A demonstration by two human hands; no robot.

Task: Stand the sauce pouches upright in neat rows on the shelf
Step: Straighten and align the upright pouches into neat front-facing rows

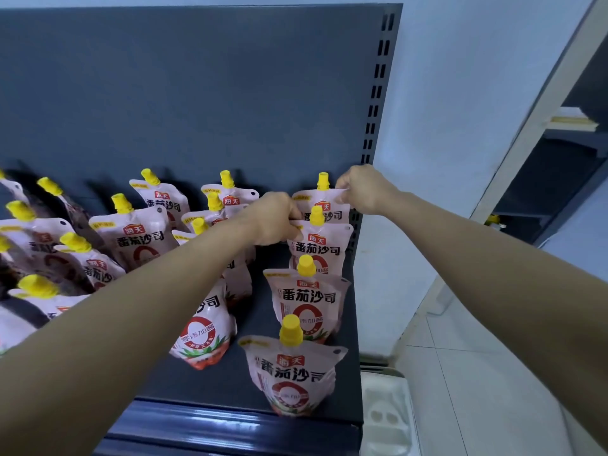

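A shop: a dark grey metal display shelf [210, 386] with a slotted upright post [375, 93] carries many identical yellow-capped pink sauce pouches [309, 301].

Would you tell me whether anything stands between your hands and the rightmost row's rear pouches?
Nothing visible does: the right hand pinches the rearmost pouch by its top corner, and the left hand grips the next pouch forward.

I'm looking down on a dark grey metal shelf [253, 311] with a blue front lip [230, 429]. Yellow-capped tomato sauce pouches [309, 301] stand on it. Four form a straight file along its right edge, the front pouch [292, 373] nearest me. Looser, tilted rows fill the left, where one leaning pouch [204, 327] tips over.
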